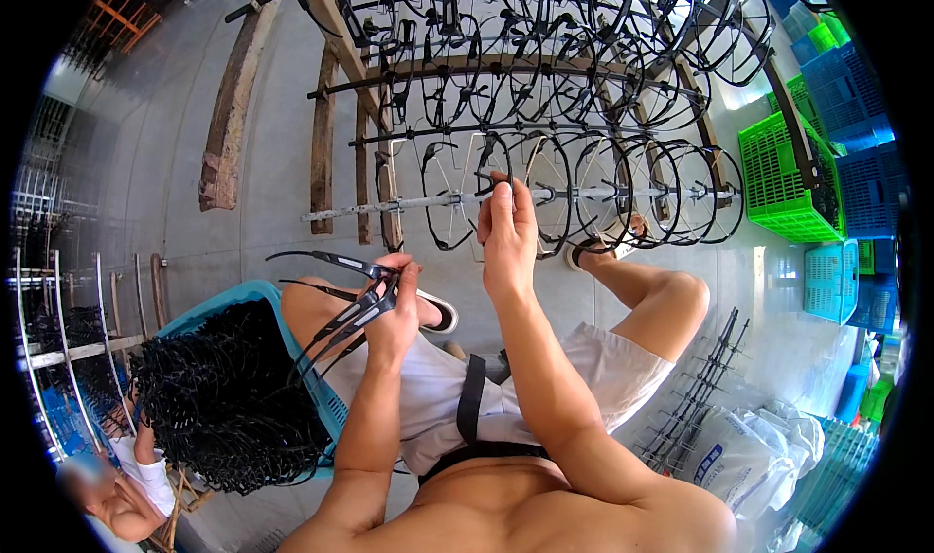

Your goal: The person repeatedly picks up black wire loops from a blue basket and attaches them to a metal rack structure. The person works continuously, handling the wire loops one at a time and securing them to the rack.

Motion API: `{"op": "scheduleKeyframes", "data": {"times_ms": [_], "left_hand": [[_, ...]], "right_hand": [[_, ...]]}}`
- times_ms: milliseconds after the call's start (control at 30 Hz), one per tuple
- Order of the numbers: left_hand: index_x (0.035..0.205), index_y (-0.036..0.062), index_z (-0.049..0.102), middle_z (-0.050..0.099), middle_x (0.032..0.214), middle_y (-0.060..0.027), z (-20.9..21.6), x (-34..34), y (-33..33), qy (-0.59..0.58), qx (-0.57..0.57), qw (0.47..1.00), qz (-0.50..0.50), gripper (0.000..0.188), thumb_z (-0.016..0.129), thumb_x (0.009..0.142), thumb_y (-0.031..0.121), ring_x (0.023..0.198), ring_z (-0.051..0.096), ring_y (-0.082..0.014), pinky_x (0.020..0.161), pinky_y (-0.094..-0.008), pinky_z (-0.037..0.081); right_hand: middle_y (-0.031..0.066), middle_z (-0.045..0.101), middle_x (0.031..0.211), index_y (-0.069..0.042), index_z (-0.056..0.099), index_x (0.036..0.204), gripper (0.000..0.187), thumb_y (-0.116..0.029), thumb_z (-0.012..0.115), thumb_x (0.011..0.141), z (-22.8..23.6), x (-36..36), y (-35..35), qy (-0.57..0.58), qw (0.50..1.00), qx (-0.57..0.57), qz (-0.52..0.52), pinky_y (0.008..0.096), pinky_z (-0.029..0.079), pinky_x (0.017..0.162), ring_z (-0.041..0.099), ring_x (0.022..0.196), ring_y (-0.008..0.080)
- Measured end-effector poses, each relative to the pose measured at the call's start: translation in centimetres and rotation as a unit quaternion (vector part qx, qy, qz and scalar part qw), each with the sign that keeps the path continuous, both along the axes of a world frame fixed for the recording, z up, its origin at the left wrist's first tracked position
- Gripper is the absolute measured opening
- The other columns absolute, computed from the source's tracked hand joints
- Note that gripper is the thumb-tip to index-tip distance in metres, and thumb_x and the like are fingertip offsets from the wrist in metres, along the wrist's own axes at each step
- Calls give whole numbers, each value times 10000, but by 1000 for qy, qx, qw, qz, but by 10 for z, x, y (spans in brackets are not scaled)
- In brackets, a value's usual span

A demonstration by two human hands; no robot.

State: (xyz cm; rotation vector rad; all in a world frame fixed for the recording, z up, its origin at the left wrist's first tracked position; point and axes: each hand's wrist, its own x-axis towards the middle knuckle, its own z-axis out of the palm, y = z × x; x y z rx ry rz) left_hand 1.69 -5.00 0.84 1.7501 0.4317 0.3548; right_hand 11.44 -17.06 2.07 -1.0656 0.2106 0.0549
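My left hand (394, 305) is closed round several black, curved glasses frames (365, 308) with grey accents, their long arms sticking out to the left. At the lowest bar (428, 201) of a rack, my right hand (509, 222) is raised with its fingers pinched at a black glasses frame (506, 154); the fingers partly hide it. To the right of that hand, more black frames (628, 203) hang as ring shapes along the same bar. Beside my left forearm stands a light blue basket (329, 412) heaped with black frames (233, 397).
Rows of black frames (545, 76) fill the upper bars of the wooden rack (323, 154). Green crates (788, 178) and blue crates (866, 183) are stacked at right. Bare pronged rods (696, 397) and a white plastic bag (754, 456) lie lower right. Another person (136, 485) sits at lower left.
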Motion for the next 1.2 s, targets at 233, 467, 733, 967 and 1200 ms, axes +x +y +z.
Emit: {"op": "scheduleKeyframes", "data": {"times_ms": [233,467,733,967,1200], "left_hand": [[995,-15,571,652,838,-108,2,2,-2,1,-2,1000,0,141,598,896,82,777,617,-166,718,-274,475],[1004,-12,566,644,860,-104,-1,5,-5,-17,-56,998,14,151,601,900,91,802,623,-161,739,-274,482],[1008,-9,565,628,881,-85,4,15,-9,-42,-75,996,23,158,594,910,111,803,629,-154,711,-255,484],[1027,25,576,665,875,-80,9,21,-7,-38,-64,997,36,194,591,918,185,774,602,-106,582,-215,448],[1036,13,585,659,879,-58,5,9,1,-30,-25,999,10,168,562,928,140,748,572,-93,572,-211,446]], "right_hand": [[-34,427,654,-82,536,1144,254,-271,465,991,6,4,-4,9,999,1,39,210,295,488,342,537,46],[-19,451,713,-37,531,1169,294,-260,449,997,-9,-15,-17,-26,994,88,65,219,364,612,409,655,73],[8,565,982,9,471,1293,424,-7,597,888,-37,-52,-27,-95,994,3,54,217,432,805,516,894,80],[24,608,887,22,523,1225,352,-58,614,895,-30,-48,-10,-87,993,-62,-42,224,474,648,545,741,80],[91,566,1025,12,455,1235,385,-92,606,896,-5,-48,-5,-32,998,-49,11,325,455,842,544,950,178]]}}
